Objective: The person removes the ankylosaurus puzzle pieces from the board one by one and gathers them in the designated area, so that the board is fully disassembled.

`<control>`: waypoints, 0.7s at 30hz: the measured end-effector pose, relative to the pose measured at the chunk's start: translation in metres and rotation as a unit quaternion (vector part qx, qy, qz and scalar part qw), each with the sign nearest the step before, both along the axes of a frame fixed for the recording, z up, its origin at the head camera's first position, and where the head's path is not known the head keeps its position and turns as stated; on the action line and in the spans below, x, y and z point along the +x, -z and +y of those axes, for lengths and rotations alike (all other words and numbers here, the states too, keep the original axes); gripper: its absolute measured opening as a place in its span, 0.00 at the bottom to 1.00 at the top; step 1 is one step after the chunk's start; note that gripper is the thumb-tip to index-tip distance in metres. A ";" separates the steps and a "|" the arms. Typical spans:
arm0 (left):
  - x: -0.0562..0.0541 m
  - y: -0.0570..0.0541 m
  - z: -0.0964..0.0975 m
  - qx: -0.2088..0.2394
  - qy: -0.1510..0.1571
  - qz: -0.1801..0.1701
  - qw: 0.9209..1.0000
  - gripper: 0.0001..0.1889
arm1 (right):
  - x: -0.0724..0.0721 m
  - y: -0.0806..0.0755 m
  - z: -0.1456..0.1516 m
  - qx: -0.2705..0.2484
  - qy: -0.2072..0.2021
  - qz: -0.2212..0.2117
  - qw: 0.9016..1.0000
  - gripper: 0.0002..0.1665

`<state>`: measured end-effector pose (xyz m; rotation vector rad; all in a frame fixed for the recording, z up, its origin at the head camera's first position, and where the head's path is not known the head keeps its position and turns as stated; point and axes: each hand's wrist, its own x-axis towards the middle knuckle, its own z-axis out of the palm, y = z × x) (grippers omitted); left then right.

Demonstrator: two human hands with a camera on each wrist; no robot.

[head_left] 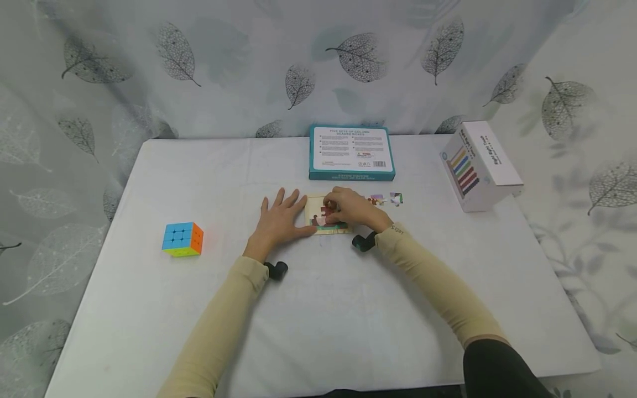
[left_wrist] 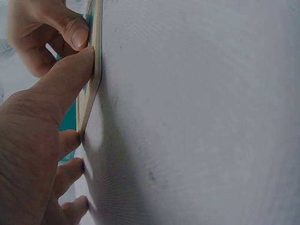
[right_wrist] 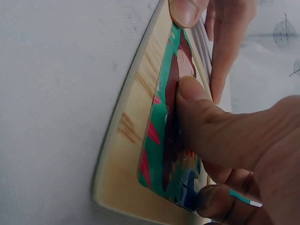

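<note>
A small wooden jigsaw puzzle board [head_left: 328, 231], with a pale frame and a colourful picture, lies on the white table. My left hand [head_left: 280, 222] rests at its left side with fingers spread. Its thumb [left_wrist: 82, 61] presses the near corner of the frame, while the other fingertips touch the table along the edge. Over the picture, my right hand [head_left: 353, 208] pinches a brown puzzle piece [head_left: 327, 210] with curled fingers. In the right wrist view, the right thumb [right_wrist: 192, 91] bears on the brown part of the picture [right_wrist: 171, 77]. The right hand covers part of the board.
Two loose puzzle pieces [head_left: 396, 199] lie right of the board. Behind it is a flat teal box [head_left: 351, 176], and a white box [head_left: 490, 166] stands at the back right. A puzzle cube [head_left: 182, 239] sits on the left of the table [head_left: 318, 326].
</note>
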<state>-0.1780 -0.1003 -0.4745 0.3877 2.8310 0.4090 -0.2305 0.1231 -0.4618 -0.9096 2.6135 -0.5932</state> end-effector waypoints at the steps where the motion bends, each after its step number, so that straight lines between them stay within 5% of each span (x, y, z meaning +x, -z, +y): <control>1: 0.000 0.000 0.000 -0.002 0.000 0.000 1.000 0.49 | 0.000 0.000 0.000 -0.001 0.002 -0.001 1.000 0.26; 21: 0.002 -0.002 0.000 0.002 -0.001 0.004 1.000 0.49 | 0.004 0.002 0.001 -0.010 0.018 0.005 1.000 0.26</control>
